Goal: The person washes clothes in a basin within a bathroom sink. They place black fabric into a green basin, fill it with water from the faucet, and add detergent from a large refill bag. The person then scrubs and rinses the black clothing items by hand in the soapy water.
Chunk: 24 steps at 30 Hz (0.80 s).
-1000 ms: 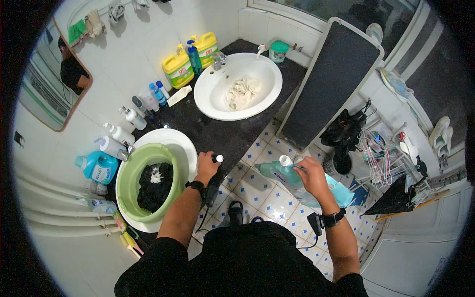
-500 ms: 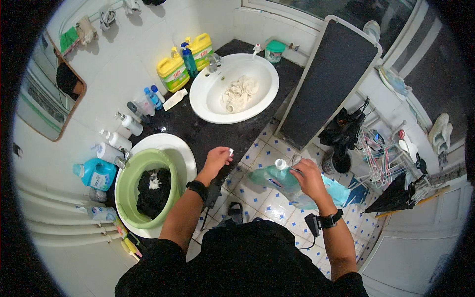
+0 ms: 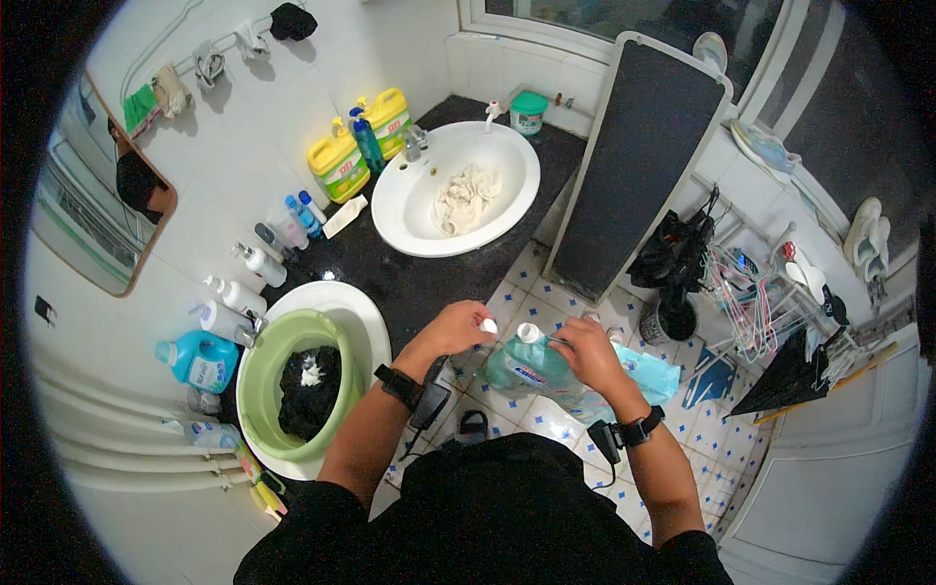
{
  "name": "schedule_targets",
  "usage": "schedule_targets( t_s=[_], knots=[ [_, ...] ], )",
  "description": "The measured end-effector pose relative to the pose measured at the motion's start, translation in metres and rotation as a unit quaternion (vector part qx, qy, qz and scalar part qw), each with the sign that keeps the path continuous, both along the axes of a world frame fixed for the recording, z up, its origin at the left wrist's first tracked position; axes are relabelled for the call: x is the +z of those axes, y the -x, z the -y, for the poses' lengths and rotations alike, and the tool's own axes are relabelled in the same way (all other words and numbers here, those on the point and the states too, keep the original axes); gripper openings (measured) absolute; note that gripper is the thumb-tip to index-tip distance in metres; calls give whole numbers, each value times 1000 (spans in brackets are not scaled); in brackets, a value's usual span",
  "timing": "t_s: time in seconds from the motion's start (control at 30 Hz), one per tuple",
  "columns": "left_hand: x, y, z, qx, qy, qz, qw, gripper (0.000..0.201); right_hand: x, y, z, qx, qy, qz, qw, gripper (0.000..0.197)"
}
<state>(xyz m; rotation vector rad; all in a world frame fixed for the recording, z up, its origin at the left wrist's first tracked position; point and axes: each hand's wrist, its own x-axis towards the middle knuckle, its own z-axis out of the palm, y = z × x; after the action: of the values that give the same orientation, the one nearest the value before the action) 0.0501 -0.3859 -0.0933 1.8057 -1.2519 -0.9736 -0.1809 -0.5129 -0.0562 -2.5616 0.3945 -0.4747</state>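
Observation:
Between the fingertips of my left hand (image 3: 454, 330) is a small white bottle cap (image 3: 487, 326). Just to its right, my right hand (image 3: 588, 351) grips a large clear jug (image 3: 531, 369) of pale green liquid near its top. The jug's white mouth is uncovered and tilts toward the cap, with a small gap between them. Left of my left arm, a light green basin (image 3: 255, 400) rests in a white sink (image 3: 375, 336). Dark cloth (image 3: 304, 414) lies in that basin, with a white patch (image 3: 311, 373) on top.
A second white sink (image 3: 390, 210) holds pale cloth (image 3: 466, 200). Yellow jugs (image 3: 336, 166) and other bottles line the wall, with a blue detergent bottle (image 3: 198, 361) by the basin. A tall dark panel (image 3: 639, 166) stands ahead right. Hangers (image 3: 746, 307) crowd a rack at the right.
My left hand, still pinching the cap, has moved right and closer to the jug's mouth. The jug and my right hand have shifted slightly left. The view has tilted a little.

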Motion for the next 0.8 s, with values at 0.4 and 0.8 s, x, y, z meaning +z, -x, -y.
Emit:
schedule_targets(
  t_s=[0.4,0.8],
  knots=[
    [50,43,14,-59,100,5,993,31,0,6,-2,-21,-1,-1,1000,11],
    [62,48,18,-98,129,233,959,29,7,-1,-9,-42,116,-35,992,6]
  ],
)
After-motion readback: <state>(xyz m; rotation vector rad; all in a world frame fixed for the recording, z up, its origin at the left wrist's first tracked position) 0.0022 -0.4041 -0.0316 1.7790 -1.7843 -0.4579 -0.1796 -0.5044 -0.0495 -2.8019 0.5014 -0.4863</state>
